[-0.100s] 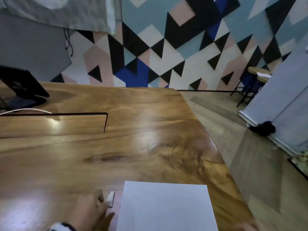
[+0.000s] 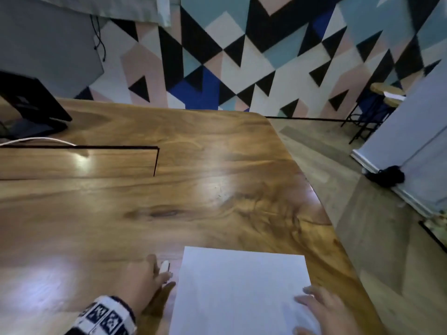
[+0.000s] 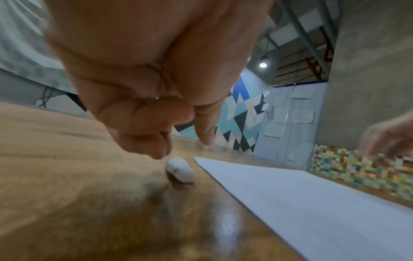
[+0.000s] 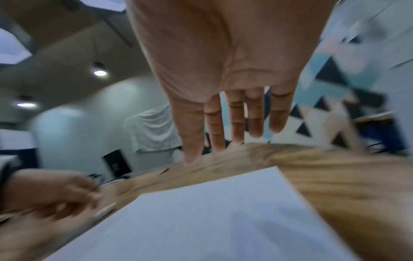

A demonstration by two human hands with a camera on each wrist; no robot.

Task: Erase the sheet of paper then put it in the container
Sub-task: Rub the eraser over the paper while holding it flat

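A blank white sheet of paper (image 2: 242, 291) lies flat on the wooden table (image 2: 193, 189) at its near edge. A small white eraser (image 2: 165, 265) lies on the wood just left of the sheet. My left hand (image 2: 158, 272) hovers right at the eraser (image 3: 180, 170), its loosely curled fingers (image 3: 154, 146) just above it and holding nothing. My right hand (image 2: 316, 308) lies over the sheet's near right corner, its fingers (image 4: 236, 123) straight and spread above the paper (image 4: 201, 220). No container is in view.
A black stand (image 2: 31, 105) and a white cable (image 2: 36, 140) sit at the table's far left, beside a dark slot (image 2: 156, 160) in the top. The table's right edge (image 2: 316, 197) drops to the floor. A stool (image 2: 377, 100) stands far right.
My right hand has come in from the bottom right edge and now lies over the sheet's corner. The left hand stays by the eraser.
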